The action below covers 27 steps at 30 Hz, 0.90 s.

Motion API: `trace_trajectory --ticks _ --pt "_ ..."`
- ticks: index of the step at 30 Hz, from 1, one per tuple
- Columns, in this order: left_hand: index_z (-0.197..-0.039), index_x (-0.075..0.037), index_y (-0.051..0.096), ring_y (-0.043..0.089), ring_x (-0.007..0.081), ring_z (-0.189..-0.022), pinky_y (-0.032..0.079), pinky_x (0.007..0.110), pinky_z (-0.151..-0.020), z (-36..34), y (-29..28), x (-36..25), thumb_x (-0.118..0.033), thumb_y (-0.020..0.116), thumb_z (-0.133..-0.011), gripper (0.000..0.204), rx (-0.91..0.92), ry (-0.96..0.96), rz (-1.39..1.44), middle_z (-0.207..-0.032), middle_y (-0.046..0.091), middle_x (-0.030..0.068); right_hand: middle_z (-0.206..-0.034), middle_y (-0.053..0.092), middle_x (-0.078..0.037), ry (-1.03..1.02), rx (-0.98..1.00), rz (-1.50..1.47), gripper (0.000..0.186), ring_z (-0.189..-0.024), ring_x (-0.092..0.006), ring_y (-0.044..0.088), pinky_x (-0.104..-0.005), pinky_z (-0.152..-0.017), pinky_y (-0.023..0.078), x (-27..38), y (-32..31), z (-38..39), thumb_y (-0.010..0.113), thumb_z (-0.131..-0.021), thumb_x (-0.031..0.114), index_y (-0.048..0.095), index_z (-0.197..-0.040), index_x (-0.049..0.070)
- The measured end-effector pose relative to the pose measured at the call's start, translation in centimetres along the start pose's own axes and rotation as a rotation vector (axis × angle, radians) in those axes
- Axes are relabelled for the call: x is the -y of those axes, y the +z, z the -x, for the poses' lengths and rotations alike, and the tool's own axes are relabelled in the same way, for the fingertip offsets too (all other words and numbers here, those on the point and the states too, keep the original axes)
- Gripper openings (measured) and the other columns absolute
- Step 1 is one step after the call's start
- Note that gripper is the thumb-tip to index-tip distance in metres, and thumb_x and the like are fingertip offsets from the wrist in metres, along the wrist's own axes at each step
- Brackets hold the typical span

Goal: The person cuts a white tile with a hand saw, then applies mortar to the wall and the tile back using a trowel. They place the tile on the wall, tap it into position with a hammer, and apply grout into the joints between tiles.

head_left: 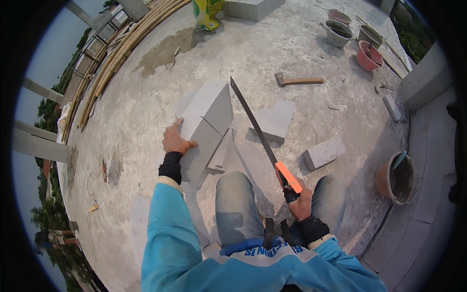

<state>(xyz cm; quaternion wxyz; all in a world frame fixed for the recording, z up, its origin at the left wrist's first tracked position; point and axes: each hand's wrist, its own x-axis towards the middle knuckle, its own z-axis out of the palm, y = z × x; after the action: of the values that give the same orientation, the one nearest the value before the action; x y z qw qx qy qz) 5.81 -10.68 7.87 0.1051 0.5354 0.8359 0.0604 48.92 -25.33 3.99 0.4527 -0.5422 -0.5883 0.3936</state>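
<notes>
A large pale grey lightweight concrete block leans at a tilt in front of me, with a smaller block piece under its near right side. A dark narrow slit runs partway across the large block. My left hand lies on its left side, fingers spread and thumb out. In my right hand is the orange handle of a hand saw, held above my right thigh. Its long toothed blade points up and away, to the right of the block and apart from it.
A hatchet lies beyond the saw. Nearby are a broken block slab and a short block. Several buckets, including a red one, stand far right; another bucket is nearer. Bamboo poles line the left edge.
</notes>
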Motion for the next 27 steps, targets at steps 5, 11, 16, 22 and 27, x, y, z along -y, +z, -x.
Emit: trace_trajectory --ticks 5,11,16,22,27 --pt "-0.157 -0.024 0.041 0.048 0.0347 -0.136 0.044 0.048 -0.113 -0.9 0.7 5.0 -0.036 0.101 -0.051 0.122 0.024 0.158 -0.055 -0.142 0.051 0.0142 -0.101 0.073 -0.016 -0.144 0.061 0.002 0.025 -0.082 -0.023 0.072 -0.0322 -0.076 0.056 1.5 0.2 -1.4 0.067 -0.092 0.0 0.067 -0.117 0.0" --pt "-0.16 -0.007 0.029 0.043 0.0339 -0.142 0.032 0.057 -0.119 -0.4 2.3 1.5 -0.05 0.097 -0.059 0.129 0.005 0.037 -0.265 -0.153 0.045 0.0137 -0.101 0.073 -0.017 -0.184 0.195 -0.066 0.024 -0.081 -0.0246 0.073 -0.0332 -0.075 0.057 3.5 2.7 -2.8 0.067 -0.093 0.002 0.066 -0.117 0.0" --pt "-0.16 -0.009 0.029 0.043 0.0354 -0.142 0.03 0.059 -0.119 -0.5 2.4 -0.8 -0.054 0.095 -0.062 0.126 0.006 -0.049 -0.325 -0.154 0.046 0.0141 -0.095 0.071 -0.015 -0.165 0.276 -0.071 0.028 -0.079 -0.0261 0.073 -0.0341 -0.073 0.057 4.3 5.6 -2.0 0.066 -0.093 0.003 0.064 -0.121 0.001" --pt "-0.157 -0.006 0.033 0.045 0.0364 -0.142 0.037 0.055 -0.115 -2.1 1.1 -0.3 -0.055 0.096 -0.059 0.126 0.131 -0.074 -0.316 -0.156 0.045 0.0143 -0.092 0.069 -0.016 -0.182 0.288 -0.056 0.032 -0.08 -0.0297 0.073 -0.0352 -0.073 0.057 4.3 7.7 -1.4 0.066 -0.092 0.001 0.063 -0.123 0.002" --pt "-0.159 -0.009 0.031 0.044 0.0372 -0.144 0.036 0.059 -0.116 -5.1 -0.1 0.2 -0.055 0.096 -0.058 0.129 0.217 -0.133 -0.281 -0.157 0.044 0.013 -0.095 0.069 -0.017 -0.33 0.234 -0.059 0.034 -0.08 -0.0308 0.073 -0.0359 -0.074 0.058 4.5 9.9 -3.0 0.065 -0.091 0.001 0.063 -0.124 0.003"
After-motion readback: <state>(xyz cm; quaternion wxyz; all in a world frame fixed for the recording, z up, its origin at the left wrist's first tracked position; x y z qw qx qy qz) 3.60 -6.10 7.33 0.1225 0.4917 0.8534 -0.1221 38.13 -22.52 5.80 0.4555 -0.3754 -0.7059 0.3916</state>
